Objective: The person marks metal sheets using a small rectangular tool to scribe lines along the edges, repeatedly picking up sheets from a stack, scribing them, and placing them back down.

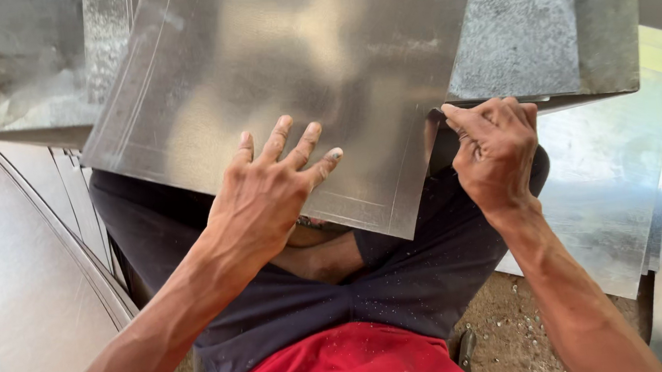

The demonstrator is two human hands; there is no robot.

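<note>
Sheets of metal lie around; left hand presses flat, right hand pinches metal sheet.

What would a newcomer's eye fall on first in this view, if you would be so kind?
First the shiny metal sheet filling the upper middle, resting over the seated person's lap. The left hand lies spread flat on its near edge, while the right hand pinches its right edge. More sheets are stacked at the right.
</note>
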